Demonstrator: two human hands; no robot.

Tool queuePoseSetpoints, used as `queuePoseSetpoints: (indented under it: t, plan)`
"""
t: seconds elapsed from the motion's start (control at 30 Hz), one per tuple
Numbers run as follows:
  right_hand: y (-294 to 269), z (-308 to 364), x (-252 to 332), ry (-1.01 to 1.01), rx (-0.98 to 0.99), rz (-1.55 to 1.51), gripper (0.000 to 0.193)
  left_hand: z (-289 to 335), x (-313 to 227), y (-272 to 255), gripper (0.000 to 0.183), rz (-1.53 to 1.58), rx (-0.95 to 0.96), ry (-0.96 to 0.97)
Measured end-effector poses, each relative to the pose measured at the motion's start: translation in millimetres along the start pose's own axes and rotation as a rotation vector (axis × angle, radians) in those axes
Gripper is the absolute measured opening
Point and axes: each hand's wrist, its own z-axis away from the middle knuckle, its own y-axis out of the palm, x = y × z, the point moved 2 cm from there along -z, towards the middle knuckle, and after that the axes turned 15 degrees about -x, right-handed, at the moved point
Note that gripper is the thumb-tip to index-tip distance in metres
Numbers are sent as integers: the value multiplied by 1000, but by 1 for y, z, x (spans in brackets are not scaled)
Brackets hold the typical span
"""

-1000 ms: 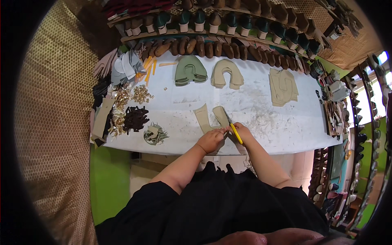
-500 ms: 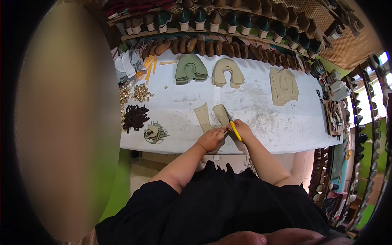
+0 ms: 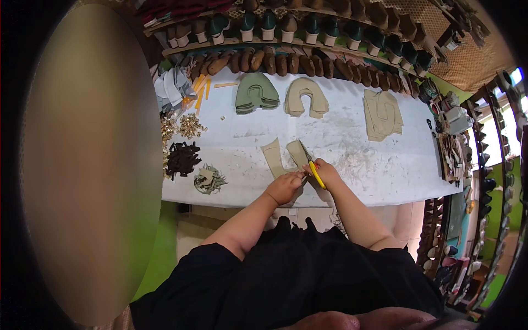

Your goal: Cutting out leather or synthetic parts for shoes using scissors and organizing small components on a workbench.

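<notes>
A beige U-shaped piece of sheet material (image 3: 273, 158), which looks like a shoe upper part, lies near the table's front edge, its arms pointing away from me. My left hand (image 3: 285, 187) is closed on its near curved end. In my right hand (image 3: 327, 175) are scissors with yellow handles (image 3: 316, 175). Their blades point away from me along the outer edge of the piece's right arm. Where my two hands nearly meet, the fingertips are partly hidden.
Farther back on the white table (image 3: 242, 148) are stacks of green pieces (image 3: 256, 99), beige U pieces (image 3: 300, 96) and flat beige pieces (image 3: 382, 115). Leftward lie brown bits (image 3: 183, 158), gold pieces (image 3: 191, 125) and a scrap heap (image 3: 209, 180). Shoe lasts (image 3: 283, 65) line the back.
The scissors' blades have swung slightly to the left against the piece's right arm, and the yellow handle loop looks a little wider. My left hand and the piece stay nearly still.
</notes>
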Motion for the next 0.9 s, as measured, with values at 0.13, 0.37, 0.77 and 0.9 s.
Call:
queuePoseSetpoints:
  t: [0.13,0.37,0.77,0.9]
  plan:
    - [-2,-1,7,-14,-12,83,65,-1,-1,-2,23,-8,39,-14]
    - [1,-6,3,-130,-92,117,60,-3,-3,-2,26,2,69,-35]
    - [-65,6,-38,2,-357,318,48,1,2,0,39,-24,16,-83]
    - [-61,6,-71,-43,-455,379,46,3,5,4,39,-22,33,-107]
